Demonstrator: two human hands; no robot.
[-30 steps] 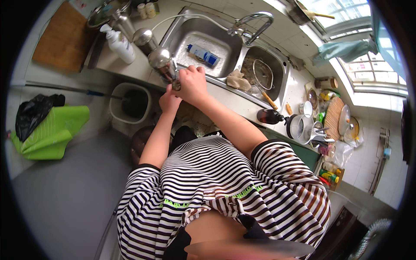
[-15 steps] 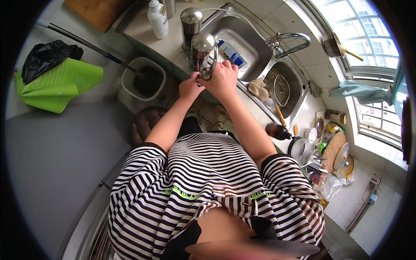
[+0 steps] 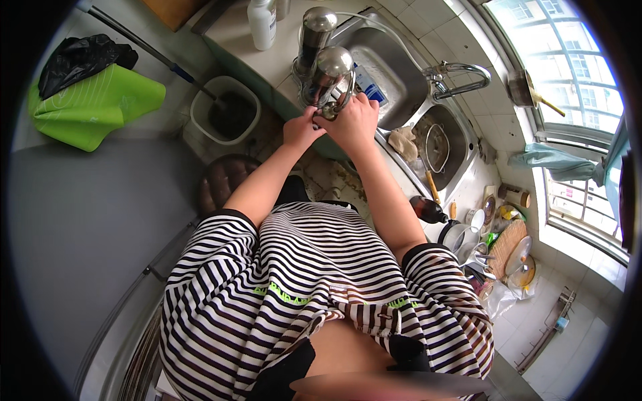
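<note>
A two-cylinder steel water filter stands at the counter's front edge beside the sink, with a near cylinder (image 3: 333, 72) and a far cylinder (image 3: 317, 32). Low at its front is a small round metal fitting (image 3: 330, 111). My left hand (image 3: 302, 134) is closed at the fitting's left side, fingertips pinched together. From the right, my right hand (image 3: 354, 122) wraps its fingers around the same part. The two hands nearly meet, and they hide much of what they grip. Behind my right hand a blue-and-white bottle (image 3: 369, 88) lies in the large sink basin (image 3: 409, 87).
A white bottle (image 3: 263, 25) stands on the counter. The small basin (image 3: 461, 148) holds a strainer, beside a curved faucet (image 3: 461, 79) and a cloth (image 3: 402, 142). Pots (image 3: 458, 237) and a dark bottle (image 3: 428, 209) sit rightward. A bin (image 3: 224, 83) stands on the floor.
The view has shifted a little, so the filter and both hands appear slightly farther right. Both hands keep their hold at the fitting, with only slight movement of the fingers.
</note>
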